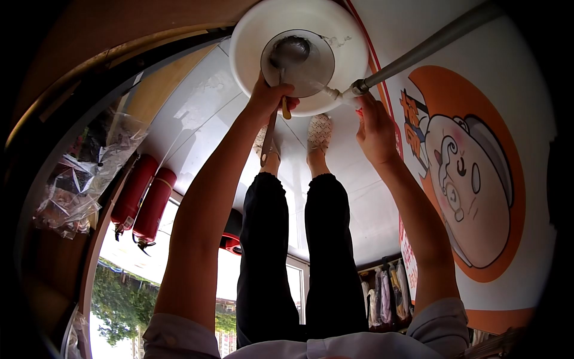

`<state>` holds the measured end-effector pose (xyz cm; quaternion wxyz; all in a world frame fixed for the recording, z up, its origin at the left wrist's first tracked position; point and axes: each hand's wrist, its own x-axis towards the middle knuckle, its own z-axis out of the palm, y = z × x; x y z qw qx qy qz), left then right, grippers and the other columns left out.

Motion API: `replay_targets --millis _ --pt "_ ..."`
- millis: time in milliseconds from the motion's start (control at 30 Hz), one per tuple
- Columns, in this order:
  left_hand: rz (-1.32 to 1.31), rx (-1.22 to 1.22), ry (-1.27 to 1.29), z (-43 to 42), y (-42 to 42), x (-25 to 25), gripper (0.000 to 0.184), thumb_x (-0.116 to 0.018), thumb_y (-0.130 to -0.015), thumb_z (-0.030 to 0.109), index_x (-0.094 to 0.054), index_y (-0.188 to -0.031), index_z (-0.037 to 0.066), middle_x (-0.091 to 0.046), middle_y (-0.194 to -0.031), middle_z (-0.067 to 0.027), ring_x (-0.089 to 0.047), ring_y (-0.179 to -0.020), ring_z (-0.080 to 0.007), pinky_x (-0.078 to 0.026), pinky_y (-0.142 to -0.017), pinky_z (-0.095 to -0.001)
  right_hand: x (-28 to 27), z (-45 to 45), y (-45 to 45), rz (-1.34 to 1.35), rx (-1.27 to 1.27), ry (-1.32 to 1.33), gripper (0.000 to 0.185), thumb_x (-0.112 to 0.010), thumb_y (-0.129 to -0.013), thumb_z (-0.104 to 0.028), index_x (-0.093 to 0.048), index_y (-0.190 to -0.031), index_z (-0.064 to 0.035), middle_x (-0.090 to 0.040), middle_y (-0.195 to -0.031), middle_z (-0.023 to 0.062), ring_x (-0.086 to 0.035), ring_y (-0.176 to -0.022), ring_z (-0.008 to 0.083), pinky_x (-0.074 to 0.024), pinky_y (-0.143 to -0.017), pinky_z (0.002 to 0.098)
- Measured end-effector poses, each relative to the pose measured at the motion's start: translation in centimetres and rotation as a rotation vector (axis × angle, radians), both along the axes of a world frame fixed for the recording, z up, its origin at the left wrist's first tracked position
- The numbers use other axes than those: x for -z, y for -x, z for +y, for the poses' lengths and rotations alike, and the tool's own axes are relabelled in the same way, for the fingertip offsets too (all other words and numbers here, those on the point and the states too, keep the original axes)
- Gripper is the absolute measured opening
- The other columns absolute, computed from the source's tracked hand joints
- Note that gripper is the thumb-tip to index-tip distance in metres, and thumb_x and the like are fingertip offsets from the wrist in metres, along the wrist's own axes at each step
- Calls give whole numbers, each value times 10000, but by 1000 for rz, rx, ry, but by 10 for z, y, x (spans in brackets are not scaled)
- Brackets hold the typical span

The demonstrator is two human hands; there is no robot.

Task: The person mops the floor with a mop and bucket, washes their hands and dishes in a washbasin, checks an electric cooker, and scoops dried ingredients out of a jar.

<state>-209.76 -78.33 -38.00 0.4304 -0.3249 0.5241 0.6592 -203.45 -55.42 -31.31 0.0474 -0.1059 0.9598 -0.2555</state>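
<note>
My left hand is closed around the handle of a metal ladle and the near rim of a round, dark-rimmed bowl. The ladle's head rests inside the bowl, and its long handle sticks out below my fingers. A short yellowish piece shows under that hand; I cannot tell what it belongs to. My right hand has its fingers at the small red handle of a tap. The tap's spout points at the bowl, with what looks like water coming from it.
Beneath the bowl stands a wide white basin. A grey pipe runs from the tap to the upper right, beside a wall with a cartoon picture. Two red fire extinguishers and clear plastic bags are at left.
</note>
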Motion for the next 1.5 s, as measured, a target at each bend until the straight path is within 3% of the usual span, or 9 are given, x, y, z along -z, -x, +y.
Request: replay_targets --millis 700,900,1000,1167,1300,1367,1400,1433,1500 --pt "37 -71 -13 3 -2 9 210 -589 -789 52 -497 -954 -40 -599 -699 -127 -628 -578 -193 -528 -509 -275 -9 -1 5 -160 72 47 403 -582 -763 70 -451 -1135 -16 -563 -1061 139 -602 -869 267 -530 -714 324" --pt "39 -67 -7 -1 -1 10 211 -592 -787 50 -498 -956 -35 -595 -707 -126 -630 -586 -196 -529 -513 -277 -5 1 6 -227 120 184 369 -576 -801 35 -468 -1146 -34 -576 -1052 166 -607 -909 274 -526 -735 317" --pt "48 -71 -11 -5 -1 10 222 -596 -783 52 -496 -961 -35 -592 -718 -126 -626 -589 -193 -527 -514 -281 -4 2 6 -280 228 291 259 -515 -896 -55 -501 -1155 -44 -609 -1012 147 -628 -875 251 -513 -740 317" --pt "35 -47 35 -18 -4 14 239 -589 -778 42 -481 -976 -39 -584 -727 -125 -622 -595 -194 -524 -511 -286 18 12 23 -730 629 774 261 -470 -946 -222 -571 -1071 -16 -631 -799 96 -632 -700 146 -518 -630 262" --pt "45 -64 89 -29 -12 6 228 -574 -776 26 -467 -964 -46 -582 -737 -133 -608 -576 -194 -509 -491 -288 53 9 34 -389 927 501 464 -558 -889 -314 -440 -1194 14 -571 -1027 125 -576 -888 184 -471 -801 333" --pt "5 -80 90 -28 -19 3 217 -572 -774 25 -470 -952 -45 -577 -718 -132 -599 -561 -194 -503 -485 -287 42 -30 40 -103 815 231 472 -643 -812 -127 -403 -1189 23 -382 -1189 164 -487 -981 225 -448 -806 350" --pt "-32 -94 89 -27 -22 2 205 -570 -772 24 -472 -940 -43 -572 -700 -130 -590 -546 -193 -497 -479 -286 37 -52 44 24 717 284 439 -644 -814 -116 -428 -1170 22 -510 -1039 141 -552 -925 209 -458 -841 314" --pt "-37 -90 91 -25 -25 2 205 -570 -772 24 -472 -940 -43 -572 -700 -130 -590 -546 -193 -497 -479 -286 38 -77 45 -78 776 574 331 -600 -829 -105 -486 -1120 6 -547 -1026 134 -576 -909 205 -465 -827 305" --pt "-105 -112 23 -21 -31 -2 188 -570 -769 29 -484 -925 -32 -557 -648 -112 -566 -500 -187 -485 -452 -284 50 -115 46 -440 740 491 330 -588 -823 -233 -555 -1058 -3 -616 -986 137 -604 -939 240 -471 -804 336"
